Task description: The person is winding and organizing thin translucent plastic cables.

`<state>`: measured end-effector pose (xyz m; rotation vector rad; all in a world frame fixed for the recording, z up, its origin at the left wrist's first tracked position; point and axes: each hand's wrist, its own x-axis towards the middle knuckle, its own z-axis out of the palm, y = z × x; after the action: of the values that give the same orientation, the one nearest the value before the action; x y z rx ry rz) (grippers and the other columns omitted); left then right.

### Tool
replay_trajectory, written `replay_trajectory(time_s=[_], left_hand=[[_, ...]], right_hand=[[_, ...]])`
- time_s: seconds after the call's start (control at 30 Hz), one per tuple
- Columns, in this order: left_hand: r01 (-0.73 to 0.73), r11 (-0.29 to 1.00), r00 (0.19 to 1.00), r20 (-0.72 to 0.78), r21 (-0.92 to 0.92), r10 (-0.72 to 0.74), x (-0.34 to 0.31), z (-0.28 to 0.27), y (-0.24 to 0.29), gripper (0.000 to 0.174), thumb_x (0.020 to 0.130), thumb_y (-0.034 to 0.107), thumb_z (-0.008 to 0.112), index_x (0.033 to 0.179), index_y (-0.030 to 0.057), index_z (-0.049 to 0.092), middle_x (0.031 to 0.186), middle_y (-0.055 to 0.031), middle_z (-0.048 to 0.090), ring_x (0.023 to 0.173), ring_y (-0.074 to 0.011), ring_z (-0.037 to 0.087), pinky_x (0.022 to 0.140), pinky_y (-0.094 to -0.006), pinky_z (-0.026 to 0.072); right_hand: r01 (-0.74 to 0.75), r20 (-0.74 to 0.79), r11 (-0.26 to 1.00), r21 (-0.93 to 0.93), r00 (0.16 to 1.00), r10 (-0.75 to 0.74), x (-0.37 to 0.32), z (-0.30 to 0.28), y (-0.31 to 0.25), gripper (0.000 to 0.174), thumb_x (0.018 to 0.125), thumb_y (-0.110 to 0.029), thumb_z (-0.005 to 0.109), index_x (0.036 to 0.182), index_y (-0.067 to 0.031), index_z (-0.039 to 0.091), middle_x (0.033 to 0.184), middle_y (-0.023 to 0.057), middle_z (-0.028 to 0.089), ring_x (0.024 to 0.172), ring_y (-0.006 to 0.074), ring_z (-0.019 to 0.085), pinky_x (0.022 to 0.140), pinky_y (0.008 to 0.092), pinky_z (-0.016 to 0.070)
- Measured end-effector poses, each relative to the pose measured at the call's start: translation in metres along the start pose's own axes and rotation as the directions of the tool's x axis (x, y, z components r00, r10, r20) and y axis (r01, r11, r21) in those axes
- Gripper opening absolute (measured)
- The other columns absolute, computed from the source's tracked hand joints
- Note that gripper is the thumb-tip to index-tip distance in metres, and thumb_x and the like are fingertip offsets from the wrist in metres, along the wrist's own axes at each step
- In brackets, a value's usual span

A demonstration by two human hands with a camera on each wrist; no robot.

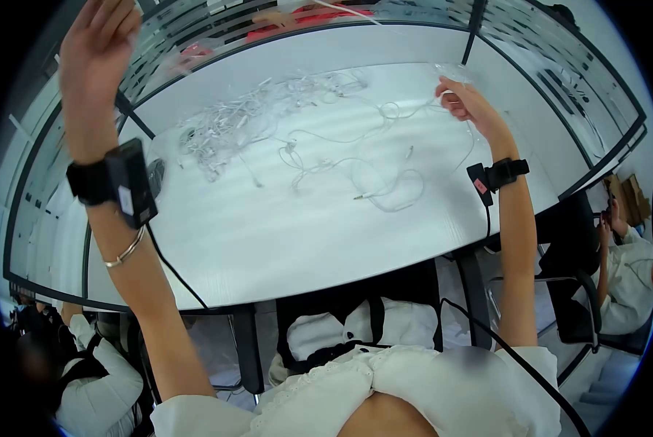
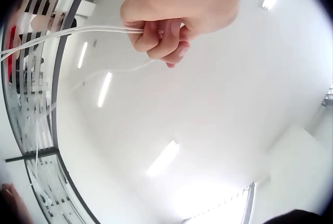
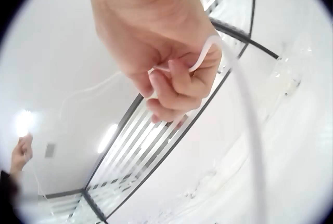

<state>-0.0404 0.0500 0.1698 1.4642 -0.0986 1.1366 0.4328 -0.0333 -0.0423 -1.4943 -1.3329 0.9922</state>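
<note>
My left hand (image 1: 97, 65) is raised high at the upper left of the head view. In the left wrist view its curled fingers grip thin white cable strands (image 2: 93, 28), which trail off to the left. At the right side of the table, my right hand (image 1: 476, 109) holds a white cable (image 3: 243, 89) in curled fingers, with a length looping down over the wrist side. Loose white cable (image 1: 341, 162) lies coiled between the hands, a metal-tipped plug (image 1: 359, 197) at one end. The far ends inside both fists are hidden.
A tangled heap of white cables (image 1: 228, 127) spreads along the back left of the white table (image 1: 268, 240). Glass partitions with dark frames (image 1: 474, 29) stand behind and beside it. Clear plastic (image 1: 454, 71) lies beyond my right hand. Other people (image 1: 625, 280) sit at both sides.
</note>
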Motion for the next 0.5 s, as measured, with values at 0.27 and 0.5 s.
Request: replay_trajectory(time_s=[0.27, 0.5], left_hand=[[0.034, 0.973, 0.989, 0.15, -0.23, 0.001, 0.054, 0.095, -0.074, 0.023, 0.101, 0.015, 0.036, 0.106, -0.0026, 0.05, 0.061, 0.0016, 0.027, 0.045, -0.007, 0.022, 0.043, -0.023, 0.0184], [-0.124, 0.963, 0.992, -0.023, -0.241, 0.122, 0.051, 0.093, -0.079, 0.023, 0.101, 0.016, 0.037, 0.104, -0.0018, 0.051, 0.061, 0.0025, 0.03, 0.046, -0.0065, 0.023, 0.044, -0.0222, 0.0188]], right_hand=[[0.576, 0.411, 0.816, -0.044, 0.755, -0.511, -0.018, 0.142, -0.047, 0.041, 0.09, -0.044, 0.052, 0.098, -0.0065, 0.066, 0.09, -0.004, 0.061, 0.062, 0.0073, 0.041, 0.059, 0.0221, 0.0358], [0.545, 0.367, 0.828, -0.134, 0.803, -0.469, -0.013, 0.146, -0.055, 0.023, 0.085, -0.029, 0.067, 0.089, -0.0066, 0.069, 0.077, -0.0017, 0.064, 0.068, 0.0069, 0.05, 0.065, 0.0235, 0.0396]])
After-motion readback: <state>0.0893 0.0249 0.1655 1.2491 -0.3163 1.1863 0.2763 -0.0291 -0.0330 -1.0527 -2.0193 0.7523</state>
